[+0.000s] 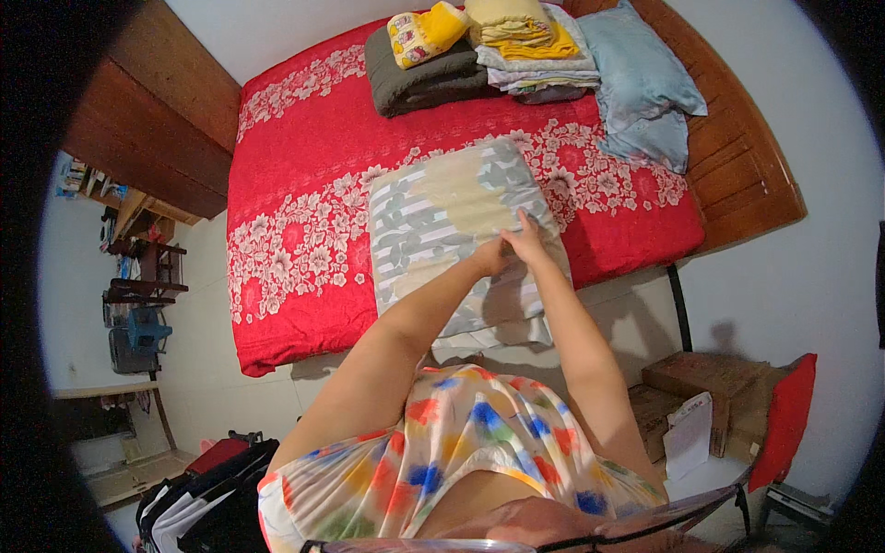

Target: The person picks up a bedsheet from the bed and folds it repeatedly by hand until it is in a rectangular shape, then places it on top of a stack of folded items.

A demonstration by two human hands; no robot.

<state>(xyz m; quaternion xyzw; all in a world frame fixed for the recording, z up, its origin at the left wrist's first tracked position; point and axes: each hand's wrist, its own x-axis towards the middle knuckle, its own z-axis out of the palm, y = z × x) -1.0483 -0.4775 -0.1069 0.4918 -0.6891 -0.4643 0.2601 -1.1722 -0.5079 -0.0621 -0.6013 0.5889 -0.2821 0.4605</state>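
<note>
A large folded quilt [454, 201], with beige areas, grey leaf shapes and grey-white stripes, lies across the near side of the bed. Its near end hangs over the bed's edge, with pale fabric showing beneath. Both hands meet over its right half. My left hand [492, 257] rests by the quilt's middle, its fingers mostly hidden. Beside it on the right, my right hand [525, 242] is at the quilt, thumb and a finger stretched apart. I see nothing gripped in that hand.
The bed wears a red floral bedsheet [304, 138]. At its far side lie a dark folded blanket [419, 78], a yellow printed cloth [426, 35] and a pile of folded linens [539, 64]. Blue pillows [641, 69] lean on the wooden headboard [751, 175]. Cardboard boxes [705, 382] stand right.
</note>
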